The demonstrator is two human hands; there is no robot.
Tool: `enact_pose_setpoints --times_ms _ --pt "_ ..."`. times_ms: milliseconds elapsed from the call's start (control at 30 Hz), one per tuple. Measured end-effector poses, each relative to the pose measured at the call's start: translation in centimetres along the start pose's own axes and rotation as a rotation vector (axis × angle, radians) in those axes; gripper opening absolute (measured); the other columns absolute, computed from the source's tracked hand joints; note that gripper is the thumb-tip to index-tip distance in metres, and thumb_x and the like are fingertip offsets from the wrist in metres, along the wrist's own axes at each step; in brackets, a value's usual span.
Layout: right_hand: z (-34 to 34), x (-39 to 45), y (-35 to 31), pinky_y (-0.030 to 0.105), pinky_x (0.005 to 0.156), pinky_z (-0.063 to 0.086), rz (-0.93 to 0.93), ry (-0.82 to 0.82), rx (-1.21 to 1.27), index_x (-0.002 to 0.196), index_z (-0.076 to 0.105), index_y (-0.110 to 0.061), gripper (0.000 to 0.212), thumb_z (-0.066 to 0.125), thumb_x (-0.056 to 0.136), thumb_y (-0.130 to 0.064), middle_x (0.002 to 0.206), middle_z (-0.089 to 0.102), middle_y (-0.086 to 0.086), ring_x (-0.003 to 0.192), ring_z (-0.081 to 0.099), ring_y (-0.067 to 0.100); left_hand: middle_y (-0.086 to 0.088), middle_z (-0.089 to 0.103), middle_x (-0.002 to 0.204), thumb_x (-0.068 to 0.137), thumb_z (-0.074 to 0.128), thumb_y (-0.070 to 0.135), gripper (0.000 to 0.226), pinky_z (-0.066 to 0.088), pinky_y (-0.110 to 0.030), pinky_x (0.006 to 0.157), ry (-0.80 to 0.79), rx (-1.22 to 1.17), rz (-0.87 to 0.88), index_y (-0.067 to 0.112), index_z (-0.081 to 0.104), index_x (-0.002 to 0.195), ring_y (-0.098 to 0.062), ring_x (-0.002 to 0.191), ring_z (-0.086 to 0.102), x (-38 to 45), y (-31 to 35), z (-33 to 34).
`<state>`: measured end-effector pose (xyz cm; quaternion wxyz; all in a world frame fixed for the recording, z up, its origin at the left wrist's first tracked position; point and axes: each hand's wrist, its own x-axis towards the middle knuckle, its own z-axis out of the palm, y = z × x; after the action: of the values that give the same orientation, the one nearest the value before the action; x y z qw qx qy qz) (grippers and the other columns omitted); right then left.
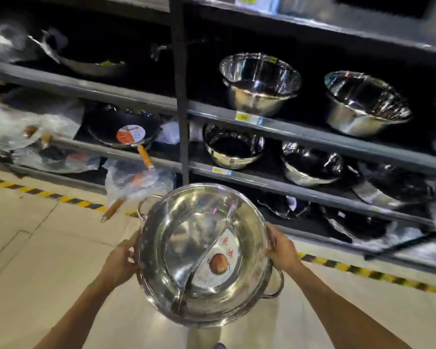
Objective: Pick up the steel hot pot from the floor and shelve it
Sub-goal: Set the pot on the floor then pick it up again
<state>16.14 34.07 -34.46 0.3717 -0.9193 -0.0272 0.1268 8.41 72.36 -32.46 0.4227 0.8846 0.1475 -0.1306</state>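
Observation:
The steel hot pot (186,248) is a wide shiny pan with a curved divider down its middle, a round label inside and a loop handle at each end. It is off the floor, held in front of me at low centre. My left hand (120,263) grips its left rim. My right hand (283,250) grips its right rim. The grey metal shelves (300,132) stand just beyond the pot.
Steel bowls (259,81) sit on the right-hand shelves. Woks with wooden handles (126,132), some in plastic wrap, fill the left bays. A grey upright post (180,84) divides the bays. Yellow-black tape (48,195) runs along the tiled floor at the shelf foot.

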Motion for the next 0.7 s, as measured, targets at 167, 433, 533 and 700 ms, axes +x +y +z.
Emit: enact_pose_setpoints --times_ms 167,433,533,700 --pt "-3.4 -2.8 4.3 0.002 0.057 0.04 0.06 0.064 0.042 0.138 0.041 -0.019 0.067 0.07 0.078 -0.017 0.083 0.063 -0.02 0.072 0.063 -0.005 -0.017 0.058 0.112 0.065 0.07 -0.012 0.088 0.051 -0.037 0.071 -0.084 0.013 0.02 0.018 0.035 0.14 -0.025 0.077 0.054 2.4 4.0 4.2" --pt "-4.4 -2.5 8.5 0.011 0.052 0.037 0.159 0.059 -0.006 0.138 0.04 -0.018 0.064 0.066 0.081 -0.011 0.073 0.06 -0.014 0.059 0.052 0.003 -0.015 0.058 0.109 0.069 0.073 -0.004 0.087 0.05 -0.029 0.068 -0.143 0.15 0.047 0.021 0.032 0.141 -0.028 0.08 0.057 5.2 5.8 7.7" --pt "-4.2 -1.6 10.2 0.014 0.064 0.035 0.139 0.065 0.028 0.14 0.037 -0.016 0.066 0.068 0.081 -0.015 0.092 0.066 -0.007 0.08 0.063 0.019 -0.011 0.054 0.104 0.07 0.072 -0.003 0.085 0.051 -0.028 0.061 -0.177 0.173 0.045 0.021 0.031 0.141 -0.024 0.074 0.054 6.8 5.9 8.8" --pt "-3.2 1.3 13.2 0.009 0.057 0.034 0.194 0.02 -0.002 0.14 0.035 -0.021 0.071 0.065 0.076 -0.018 0.065 0.043 -0.027 0.065 0.048 0.006 -0.009 0.059 0.103 0.066 0.074 -0.002 0.09 0.049 -0.018 0.056 -0.195 0.221 -0.004 0.02 0.03 0.142 -0.017 0.066 0.055 10.0 5.4 11.1"
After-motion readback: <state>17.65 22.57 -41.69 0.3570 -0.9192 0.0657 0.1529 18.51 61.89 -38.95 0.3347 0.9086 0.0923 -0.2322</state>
